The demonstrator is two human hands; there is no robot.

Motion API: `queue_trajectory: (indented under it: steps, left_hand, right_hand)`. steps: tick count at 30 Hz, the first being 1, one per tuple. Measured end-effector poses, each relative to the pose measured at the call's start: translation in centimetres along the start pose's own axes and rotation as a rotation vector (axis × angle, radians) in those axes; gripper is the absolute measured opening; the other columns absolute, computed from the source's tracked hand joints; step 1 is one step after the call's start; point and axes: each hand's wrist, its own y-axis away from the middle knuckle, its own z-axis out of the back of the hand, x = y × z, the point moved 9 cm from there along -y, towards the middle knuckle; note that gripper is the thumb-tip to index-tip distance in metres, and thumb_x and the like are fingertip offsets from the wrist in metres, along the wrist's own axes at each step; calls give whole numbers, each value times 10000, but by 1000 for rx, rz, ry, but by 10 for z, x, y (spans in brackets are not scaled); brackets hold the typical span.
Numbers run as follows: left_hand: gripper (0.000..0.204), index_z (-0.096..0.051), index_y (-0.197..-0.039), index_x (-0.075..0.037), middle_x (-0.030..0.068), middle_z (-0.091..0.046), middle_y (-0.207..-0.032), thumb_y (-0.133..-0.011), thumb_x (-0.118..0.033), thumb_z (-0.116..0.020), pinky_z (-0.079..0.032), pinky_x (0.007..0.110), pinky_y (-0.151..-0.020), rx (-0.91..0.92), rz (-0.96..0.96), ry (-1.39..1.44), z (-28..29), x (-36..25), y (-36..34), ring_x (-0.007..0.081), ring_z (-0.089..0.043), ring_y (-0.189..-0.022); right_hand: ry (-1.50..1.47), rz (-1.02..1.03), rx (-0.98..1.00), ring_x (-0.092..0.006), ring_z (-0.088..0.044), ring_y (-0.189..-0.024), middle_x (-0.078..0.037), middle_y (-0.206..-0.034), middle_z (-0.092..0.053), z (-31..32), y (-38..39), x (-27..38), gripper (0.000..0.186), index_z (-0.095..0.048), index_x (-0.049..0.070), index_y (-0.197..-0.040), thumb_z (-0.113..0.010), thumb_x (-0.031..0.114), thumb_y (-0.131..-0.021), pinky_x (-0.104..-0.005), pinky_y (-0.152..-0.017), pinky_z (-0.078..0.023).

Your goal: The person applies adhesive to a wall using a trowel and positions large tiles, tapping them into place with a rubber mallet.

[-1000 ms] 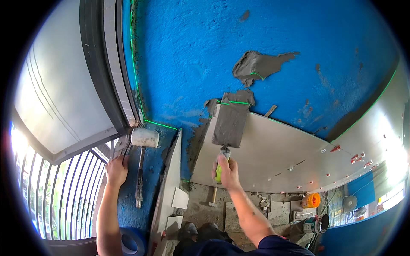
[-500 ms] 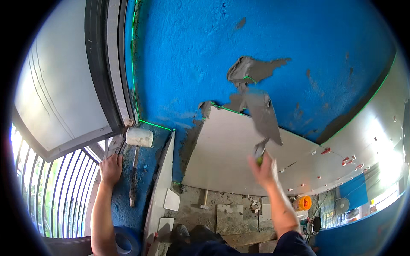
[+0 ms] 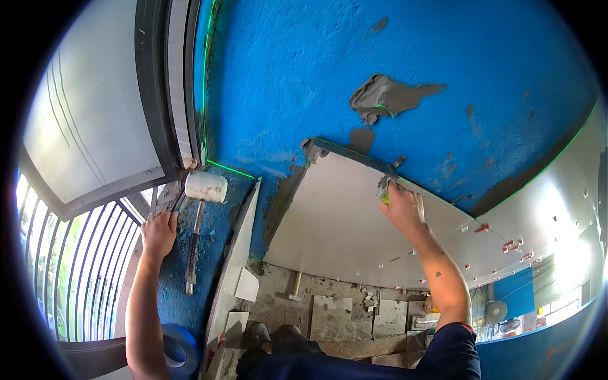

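Observation:
My right hand [image 3: 405, 208] is closed around the yellow-green handle of a trowel [image 3: 385, 190]. The blade appears as a narrow grey strip along the top edge of a large pale tile [image 3: 342, 215], against the blue wall [image 3: 278, 69]. Above it, a thick patch of wet grey mortar [image 3: 386, 98] sticks to the wall, and a thinner smear [image 3: 361, 140] lies just over the tile edge. My left hand [image 3: 159, 233] grips the window sill [image 3: 166, 201], its fingertips partly hidden. Beside it a mallet [image 3: 206, 187] with a white head lies on the blue ledge [image 3: 180, 297].
Green laser lines run along the wall and tile edges. Red and white tile spacers [image 3: 510, 246] dot the tiles at right. A blue roll [image 3: 180, 351] sits on the ledge near my left forearm. Below are a brush-like tool [image 3: 295, 288], tile pieces [image 3: 330, 316] and rubble on the floor.
My right hand has moved up and slightly right. The trowel blade has turned from broad side to nearly edge-on and come down to the tile's top edge. The left hand stays on the sill.

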Motion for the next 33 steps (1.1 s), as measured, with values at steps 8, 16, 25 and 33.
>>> queue_trajectory:
  steps: [8, 16, 25, 33]
  left_hand:
    - [325, -609, -805, -41, 189, -655, -810, -951, -306, -490, -485, 501, -710, 39, 30, -7, -1, 2, -2, 397, -627, -772]
    - [319, -607, -797, -44, 189, -653, -806, -951, -302, -497, -479, 493, -717, 27, 21, -8, 1, -3, -2, 388, -628, -778]
    - [333, -579, -787, -27, 199, -630, -793, -958, -301, -498, -467, 482, -706, 37, 24, 7, 1, -1, -1, 405, -610, -773]
    - [336, -584, -754, -40, 185, -641, -770, -946, -305, -509, -476, 493, -692, 7, 34, 40, 2, 1, 0, 392, -621, -752]
  right_hand:
    - [37, 48, -53, -335, -654, -812, -155, -891, -665, 2, 24, -6, 384, -591, 52, -996, -749, 261, -716, -448, -682, -520]
    - [-221, 160, -258, -331, -663, -799, -165, -878, -668, 46, 30, 4, 402, -594, 21, -993, -749, 262, -712, -445, -670, -525]
    - [90, 55, -154, -330, -661, -729, -133, -843, -663, -12, -4, 12, 395, -576, 44, -1000, -758, 256, -721, -452, -661, -530]
    - [124, -11, -136, -315, -658, -769, -112, -861, -648, -36, 9, -1, 360, -569, 70, -1007, -738, 251, -746, -439, -669, -529]
